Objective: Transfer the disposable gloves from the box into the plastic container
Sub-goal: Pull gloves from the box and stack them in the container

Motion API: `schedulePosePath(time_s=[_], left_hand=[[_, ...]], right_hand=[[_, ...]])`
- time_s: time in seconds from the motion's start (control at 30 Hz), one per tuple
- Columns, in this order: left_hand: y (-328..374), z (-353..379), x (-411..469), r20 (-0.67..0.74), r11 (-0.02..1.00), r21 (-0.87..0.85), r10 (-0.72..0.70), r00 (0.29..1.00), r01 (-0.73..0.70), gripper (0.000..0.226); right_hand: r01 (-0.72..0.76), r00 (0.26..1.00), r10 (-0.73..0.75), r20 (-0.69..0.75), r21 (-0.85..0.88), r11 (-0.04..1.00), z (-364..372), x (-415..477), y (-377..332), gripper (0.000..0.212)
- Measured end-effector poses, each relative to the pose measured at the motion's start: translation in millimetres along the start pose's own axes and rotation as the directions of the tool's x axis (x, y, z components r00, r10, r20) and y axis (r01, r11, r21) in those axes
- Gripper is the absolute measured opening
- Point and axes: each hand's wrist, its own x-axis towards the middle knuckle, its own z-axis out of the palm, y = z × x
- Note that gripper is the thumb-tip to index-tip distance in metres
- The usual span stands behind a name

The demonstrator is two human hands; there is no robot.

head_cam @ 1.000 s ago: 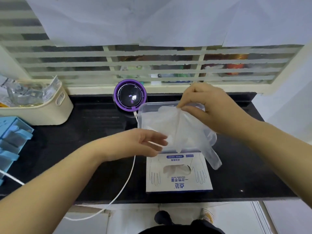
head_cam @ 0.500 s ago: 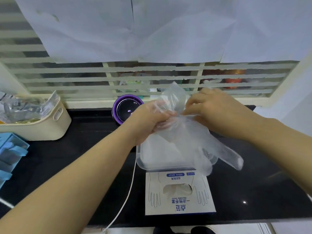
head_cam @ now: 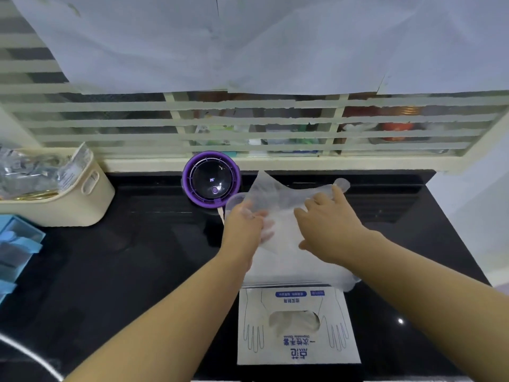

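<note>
Glove (head_cam: 278, 194) lies over the plastic container (head_cam: 233, 200), behind the glove box (head_cam: 298, 348). Your right hand (head_cam: 327, 230) presses it, fingers straight; left hand (head_cam: 242, 230) fingers are under the film, grip unclear. Tuck overhanging edges inside the rim.

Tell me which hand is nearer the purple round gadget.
Left. The left hand sits front-right of the purple round gadget; the right hand is farther right, on the glove.

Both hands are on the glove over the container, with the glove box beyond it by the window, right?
No: head view shows the glove box on the near side of the container. The left hand and right hand are on the glove.
</note>
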Motion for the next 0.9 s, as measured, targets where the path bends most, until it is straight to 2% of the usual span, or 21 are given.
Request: schedulePosePath(time_s=[0.07, 0.1, 0.17, 0.27, 0.3, 0.33, 0.37, 0.4, 0.43, 0.47, 0.53, 0.6, 0.63, 0.73, 0.83, 0.9], left_hand=[[-11, 0, 2, -0.056, 0.997, -0.037, -0.063, 0.996, 0.061, 0.038], [-15, 0, 1, -0.065, 0.998, 0.031, -0.053, 0.996, 0.055, 0.035], [-19, -6, 0, -0.048, 0.970, 0.242, 0.041, 0.998, -0.028, 0.049], [-8, -17, -14, 0.012, 0.855, 0.471, 0.239, 0.971, -0.216, 0.074], [-3, -20, -18, 0.039, 0.773, 0.549, 0.357, 0.933, -0.318, 0.076], [3, -22, -23, 0.098, 0.631, 0.630, 0.513, 0.853, -0.452, 0.071], [5, -22, -21, 0.197, 0.443, 0.701, 0.633, 0.748, -0.559, 0.062], [7, -21, -18, 0.343, 0.241, 0.749, 0.656, 0.672, -0.618, 0.051], [6, -17, -12, 0.497, 0.072, 0.760, 0.576, 0.649, -0.646, 0.042], [3, -10, -7, 0.576, -0.014, 0.777, 0.419, 0.702, -0.630, 0.037], [-10, -2, 6, 0.551, -0.116, 0.833, 0.099, 0.829, -0.540, 0.038], [-22, 0, 15, 0.470, -0.213, 0.851, -0.101, 0.877, -0.481, 0.054], [-27, -1, 19, 0.444, -0.236, 0.851, -0.151, 0.883, -0.469, 0.061], [-31, -5, 24, 0.426, -0.281, 0.841, -0.182, 0.886, -0.462, 0.065], [-29, -5, 24, 0.437, -0.287, 0.830, -0.200, 0.877, -0.479, 0.065], [-28, -5, 25, 0.440, -0.278, 0.830, -0.208, 0.874, -0.484, 0.065]], right_hand=[[0.019, 1.000, -0.019, -0.008, -0.033, 0.999, 5, 9, -9, 0.056], [0.034, 0.999, -0.034, -0.001, -0.028, 0.999, 10, 14, -14, 0.060], [0.062, 0.998, -0.062, 0.016, -0.003, 0.998, 22, 23, -21, 0.070], [0.123, 0.992, -0.124, 0.015, 0.059, 0.991, 42, 32, -20, 0.080], [0.149, 0.988, -0.151, 0.020, 0.088, 0.985, 48, 34, -17, 0.081], [0.175, 0.983, -0.179, 0.025, 0.115, 0.978, 53, 34, -16, 0.080], [0.206, 0.977, -0.211, 0.027, 0.133, 0.970, 57, 35, -15, 0.080], [0.237, 0.970, -0.243, 0.022, 0.144, 0.961, 61, 35, -15, 0.079], [0.265, 0.963, -0.270, 0.012, 0.154, 0.952, 63, 35, -15, 0.079], [0.284, 0.958, -0.288, -0.001, 0.174, 0.943, 64, 36, -14, 0.078], [0.295, 0.953, -0.301, -0.016, 0.253, 0.921, 67, 37, -10, 0.076], [0.257, 0.959, -0.282, 0.013, 0.369, 0.893, 70, 36, -6, 0.074], [0.222, 0.965, -0.260, 0.031, 0.429, 0.876, 70, 35, -3, 0.070], [0.099, 0.991, -0.130, 0.017, 0.554, 0.827, 66, 29, 10, 0.053], [0.036, 0.984, 0.058, -0.170, 0.500, 0.865, 48, 23, 23, 0.041], [0.038, 0.901, 0.163, -0.402, 0.446, 0.894, 32, 16, 25, 0.031]])
